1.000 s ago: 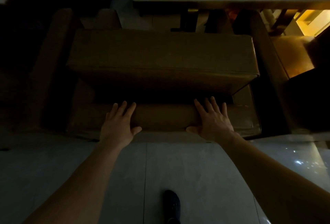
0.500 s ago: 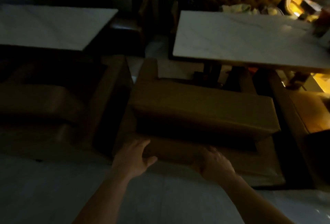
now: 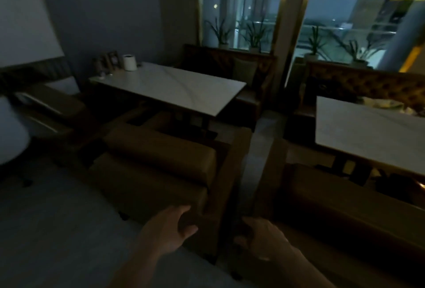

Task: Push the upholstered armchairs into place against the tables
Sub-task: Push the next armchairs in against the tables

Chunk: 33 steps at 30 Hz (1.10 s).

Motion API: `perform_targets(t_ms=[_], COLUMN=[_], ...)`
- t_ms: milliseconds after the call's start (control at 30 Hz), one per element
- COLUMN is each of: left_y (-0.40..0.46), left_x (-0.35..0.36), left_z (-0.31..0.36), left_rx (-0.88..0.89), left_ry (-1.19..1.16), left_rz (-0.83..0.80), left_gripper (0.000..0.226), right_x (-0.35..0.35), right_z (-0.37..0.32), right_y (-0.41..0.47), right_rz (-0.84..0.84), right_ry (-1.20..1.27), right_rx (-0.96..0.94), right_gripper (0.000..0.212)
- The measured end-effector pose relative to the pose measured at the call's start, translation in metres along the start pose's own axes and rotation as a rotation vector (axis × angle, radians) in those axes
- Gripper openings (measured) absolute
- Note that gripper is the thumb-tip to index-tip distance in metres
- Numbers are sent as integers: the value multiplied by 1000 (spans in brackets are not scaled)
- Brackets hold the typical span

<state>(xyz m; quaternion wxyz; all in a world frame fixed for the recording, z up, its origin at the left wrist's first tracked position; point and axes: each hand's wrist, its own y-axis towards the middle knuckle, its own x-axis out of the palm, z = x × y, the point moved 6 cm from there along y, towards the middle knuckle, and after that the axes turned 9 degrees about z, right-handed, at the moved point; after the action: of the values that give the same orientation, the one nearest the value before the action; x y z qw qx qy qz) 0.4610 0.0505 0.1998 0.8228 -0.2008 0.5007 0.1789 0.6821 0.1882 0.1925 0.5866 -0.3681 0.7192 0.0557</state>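
Observation:
The room is dim. A brown upholstered armchair [image 3: 161, 163] stands with its front under a white marble table [image 3: 170, 86]. A second brown armchair [image 3: 333, 205] stands to the right, against another white table [image 3: 368, 136]. My left hand [image 3: 171, 230] hovers just behind the back corner of the left armchair, fingers spread and empty. My right hand [image 3: 262, 237] is low by the back left corner of the right armchair, fingers loosely curled, holding nothing. Whether either hand touches a chair is hard to tell.
A narrow floor gap [image 3: 248, 172] runs between the two armchairs. Dark bench seats [image 3: 241, 76] line the window beyond the tables. Another chair [image 3: 50, 113] and a white rounded seat [image 3: 11, 133] stand at the left. A white roll [image 3: 130, 62] sits on the far table corner.
Both hands have come off the back of the right armchair. My view has lifted and swung left, bringing the left armchair and its table into the centre.

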Motion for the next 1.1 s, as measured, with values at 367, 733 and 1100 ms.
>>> perform_targets(t_ms=[367,733,1100], left_y=[-21,97,314], left_x=[-114,-124,-96], left_z=[-242,-416,-467], left_rx=[-155,-202,74], left_ry=[-59,-22,110], left_rz=[214,261,108], left_gripper=[75,68,79], right_x=[52,132,197], right_z=[-252,-361,-353], right_y=[73,257,374], right_rz=[-47,64,168], right_ry=[-72,-49,-184], right_rx=[-130,-19,230], right_gripper=[78,79,101])
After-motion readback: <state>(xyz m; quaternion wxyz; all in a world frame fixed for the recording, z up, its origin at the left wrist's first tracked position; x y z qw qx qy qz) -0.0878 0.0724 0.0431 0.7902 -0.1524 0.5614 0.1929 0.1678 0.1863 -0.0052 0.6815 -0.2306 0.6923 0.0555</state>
